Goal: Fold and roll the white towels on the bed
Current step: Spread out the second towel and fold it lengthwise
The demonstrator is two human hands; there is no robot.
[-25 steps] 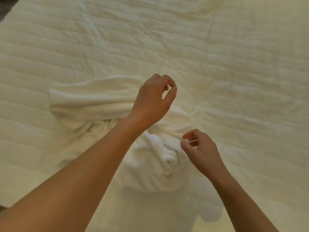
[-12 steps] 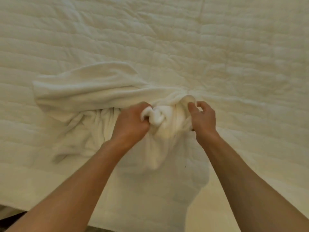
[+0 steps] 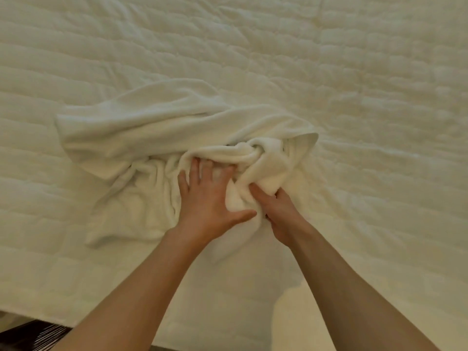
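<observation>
Curled round a twisted knot of terry cloth, the right hand (image 3: pixel 281 214) grips the right end of the white towel (image 3: pixel 141 127). Just left of that knot, the left hand (image 3: pixel 207 198) presses flat on the towel, fingers spread and straight. The towel is soft, plush and rumpled, with a long fold running to its left. It lies on the bed (image 3: pixel 354 72), whose cream cover is quilted in puffy rows all round the towel.

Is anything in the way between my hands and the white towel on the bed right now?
Nothing visible is. The left hand lies flat on the white towel with fingers spread, and the right hand holds its twisted bunch directly. The towel lies on the quilted bed cover.
</observation>
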